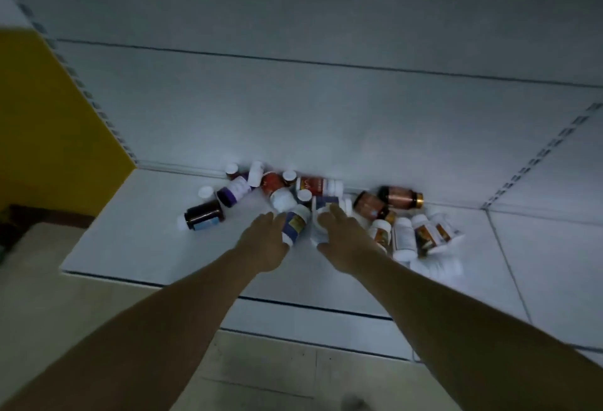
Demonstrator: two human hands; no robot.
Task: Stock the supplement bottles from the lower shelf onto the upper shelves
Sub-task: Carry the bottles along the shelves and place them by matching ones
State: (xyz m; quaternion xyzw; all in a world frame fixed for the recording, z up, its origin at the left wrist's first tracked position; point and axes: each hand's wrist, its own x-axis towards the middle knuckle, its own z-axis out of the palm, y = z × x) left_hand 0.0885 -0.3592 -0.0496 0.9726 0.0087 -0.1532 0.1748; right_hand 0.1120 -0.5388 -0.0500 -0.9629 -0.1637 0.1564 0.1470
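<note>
Several supplement bottles lie jumbled on the white lower shelf point(137, 247), most on their sides. My left hand point(264, 241) grips a bottle with a dark blue and yellow label point(295, 223) near the middle of the pile. Right beside it, my right hand point(342, 241) holds a white bottle point(318, 232), partly hidden by my fingers. A dark brown bottle point(204, 213) lies apart at the left. Amber bottles point(399, 197) and white ones point(404, 237) lie at the right.
A white back panel point(293, 100) rises behind the pile, with slotted uprights point(538, 156) at either side. A yellow panel point(49, 117) stands at the left. The tiled floor point(277, 371) lies below the shelf's front edge.
</note>
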